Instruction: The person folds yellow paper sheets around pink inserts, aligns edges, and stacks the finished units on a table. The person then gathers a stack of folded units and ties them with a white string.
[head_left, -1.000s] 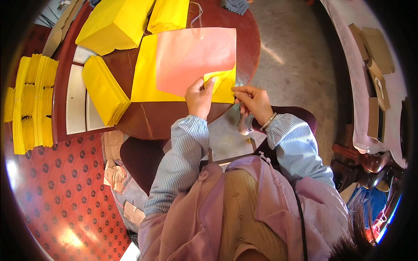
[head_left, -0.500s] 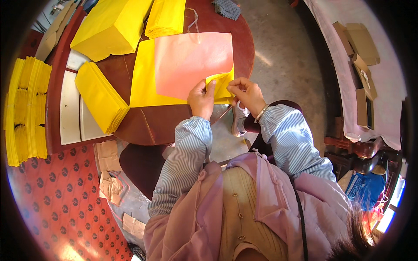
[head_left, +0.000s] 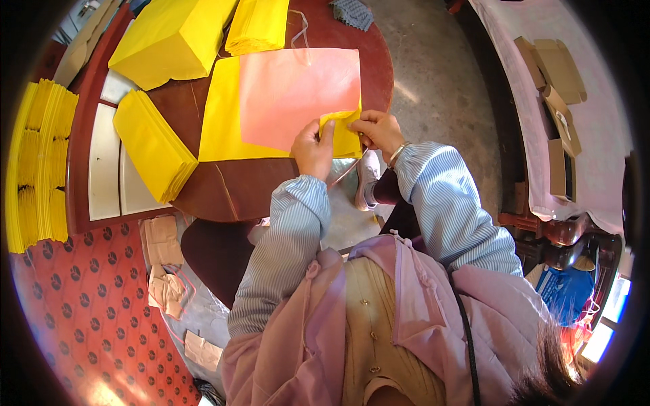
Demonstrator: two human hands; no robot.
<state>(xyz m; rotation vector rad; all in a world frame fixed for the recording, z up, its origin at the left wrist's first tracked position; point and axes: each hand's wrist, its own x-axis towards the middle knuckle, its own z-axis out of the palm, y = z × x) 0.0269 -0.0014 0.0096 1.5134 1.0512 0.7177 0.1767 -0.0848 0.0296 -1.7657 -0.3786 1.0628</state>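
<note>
A flat yellow paper bag [head_left: 218, 122] with a large pink panel [head_left: 298, 88] lies on the round red-brown table, close to its near edge. Its near right corner is lifted and bent, showing a yellow inner face [head_left: 345, 139]. My left hand [head_left: 313, 150] grips the near edge beside that corner, thumb on top. At the corner's right side, my right hand [head_left: 381, 132] pinches the yellow paper between thumb and fingers. A thin pale cord [head_left: 302, 30] crosses the bag's far edge.
Folded yellow paper stacks [head_left: 156, 145] lie left of the bag, with a bulky yellow stack [head_left: 169, 44] behind. More yellow bundles [head_left: 40, 162] stand far left. A grey cloth [head_left: 352, 13] rests at the table's far edge. Open cardboard boxes [head_left: 558, 68] sit on a covered table at right.
My right hand has shifted slightly up and left along the bent corner. The corner's yellow flap stands a little differently. My left hand keeps its grip.
</note>
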